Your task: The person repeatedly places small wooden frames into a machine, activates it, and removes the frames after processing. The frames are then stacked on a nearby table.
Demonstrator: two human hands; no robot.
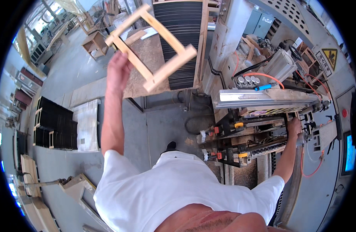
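A pale wooden frame (136,58), made of two long bars joined by two crosspieces, is up at the far left of centre. My left hand (118,71) is closed around the near-left part of it, and the frame hangs tilted above a workbench. To the right, my right arm reaches into a machine (263,98) with metal rails and clamps. My right hand (295,127) is at the far end of these rails, under the long metal beam, with its fingers curled. What it grips there is too small and partly hidden to make out.
A dusty workbench (147,83) stands ahead, with a black slatted stack (177,46) on its right. Dark stacked panels (56,121) are on the floor at left. Orange air hoses (306,172) loop beside the machine. A control cabinet with a lit screen (348,154) stands far right.
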